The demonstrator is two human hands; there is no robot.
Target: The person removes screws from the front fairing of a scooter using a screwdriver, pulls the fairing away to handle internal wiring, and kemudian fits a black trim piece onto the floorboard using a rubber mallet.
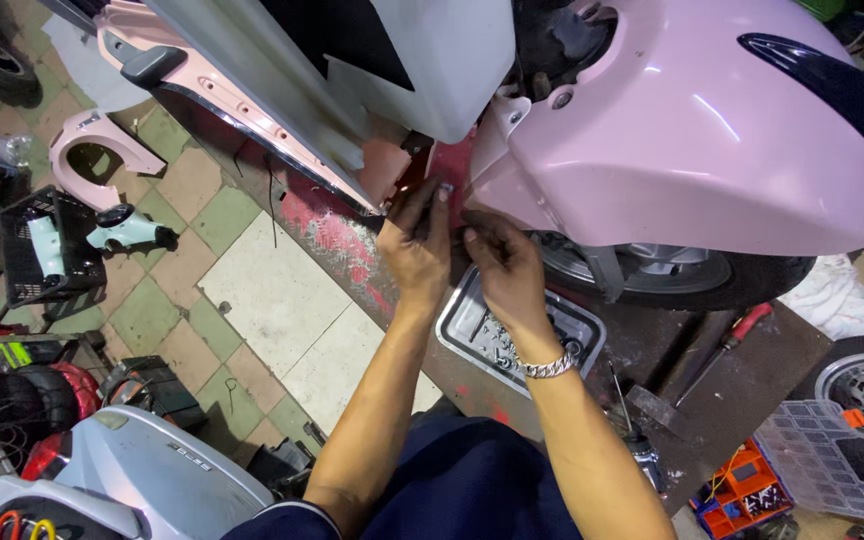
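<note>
Head view looks down on my 2 hands, both raised to the lower edge of 1 pink scooter body (692, 130) where its rear panel meets the white side panel (392, 60). My left hand (415, 245) is curled, fingers pinched on something small and dark at the seam – I cannot tell what it is; my right hand (505, 268) sits just beside it, fingers bent toward the same spot, and whether it grips anything I cannot tell. 1 silver chain bracelet (547, 367) circles my right wrist.

Below my wrists lies 1 grey metal tray (472, 335) with a few small loose parts in it, too small to count; it rests on the dark stand under the scooter. 1 rear tyre (712, 280) shows beneath the pink body. To the right lie 1 red-handled screwdriver (737, 335) and 1 clear compartment box (827, 470) beside an orange one – well apart from my hands.

To the left, on the tiled floor (262, 290), 1 loose pink curved trim piece (97, 150) lies near 1 black crate (47, 255); 1 grey scooter (142, 470) stands at the lower left.
</note>
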